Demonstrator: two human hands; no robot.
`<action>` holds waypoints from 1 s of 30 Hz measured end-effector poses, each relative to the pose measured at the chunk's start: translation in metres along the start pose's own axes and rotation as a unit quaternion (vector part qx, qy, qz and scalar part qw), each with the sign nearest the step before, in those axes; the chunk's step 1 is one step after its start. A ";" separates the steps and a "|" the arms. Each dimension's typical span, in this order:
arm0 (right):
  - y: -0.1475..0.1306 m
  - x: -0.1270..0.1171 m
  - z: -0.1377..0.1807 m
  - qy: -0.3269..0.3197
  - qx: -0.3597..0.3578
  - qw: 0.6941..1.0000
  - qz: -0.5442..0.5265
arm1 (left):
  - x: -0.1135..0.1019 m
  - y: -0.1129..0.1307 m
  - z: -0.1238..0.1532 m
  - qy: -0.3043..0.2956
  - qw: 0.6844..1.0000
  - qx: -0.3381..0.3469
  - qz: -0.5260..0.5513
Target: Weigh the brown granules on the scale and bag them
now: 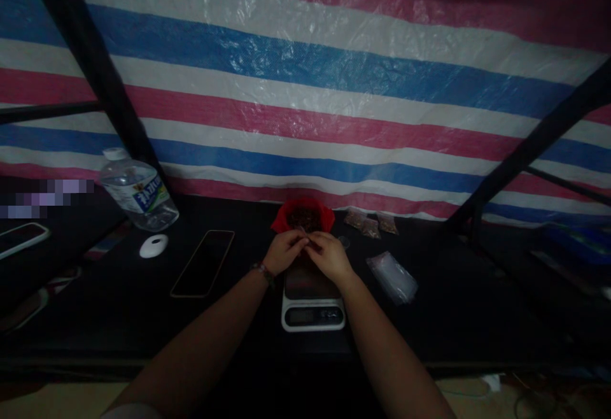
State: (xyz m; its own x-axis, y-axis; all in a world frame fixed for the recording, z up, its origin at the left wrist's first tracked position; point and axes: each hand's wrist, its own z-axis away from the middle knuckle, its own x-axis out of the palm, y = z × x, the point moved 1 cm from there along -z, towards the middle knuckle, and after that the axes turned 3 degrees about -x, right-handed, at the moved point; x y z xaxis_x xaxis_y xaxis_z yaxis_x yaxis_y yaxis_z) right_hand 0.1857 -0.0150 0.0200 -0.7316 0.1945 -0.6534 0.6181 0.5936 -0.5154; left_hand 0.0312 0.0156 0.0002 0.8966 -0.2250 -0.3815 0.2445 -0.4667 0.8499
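My left hand (285,251) and my right hand (330,256) meet fingertip to fingertip over the far end of a kitchen scale (312,314). Both are closed in a pinch; whatever sits between the fingers is too small and dark to name. Just beyond them stands a red plastic-lined container (326,215) with loose dark brown stuff inside. To the right lie several small filled clear bags (370,228). Nearer on that side is a stack of flat clear plastic bags (392,277). The scale's display is too dim to read.
A phone (203,263), a white rounded gadget (153,246) and a large clear bottle (138,191) stand or lie on the left. Another phone (21,239) is at the far left. Dark slanted posts (522,151) flank the black table, with a striped sheet (305,100) behind.
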 end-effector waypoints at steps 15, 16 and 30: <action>-0.003 0.001 0.001 0.035 0.047 0.998 0.038 | -0.001 0.009 0.001 0.023 0.994 0.037 -0.102; -0.005 0.002 0.002 0.035 0.044 0.997 0.056 | 0.000 0.009 0.002 0.031 0.993 0.033 -0.112; -0.005 -0.010 0.000 0.072 0.007 0.996 -0.059 | -0.007 0.020 0.006 0.116 0.985 0.059 -0.110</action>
State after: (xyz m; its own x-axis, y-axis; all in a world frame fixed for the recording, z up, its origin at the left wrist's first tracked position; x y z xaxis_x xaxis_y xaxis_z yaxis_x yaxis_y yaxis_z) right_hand 0.1898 -0.0196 0.0289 -0.8325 0.2338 -0.5023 0.5283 0.6083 -0.5924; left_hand 0.0277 0.0026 0.0177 0.8907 0.0877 -0.4460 0.4094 -0.5812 0.7033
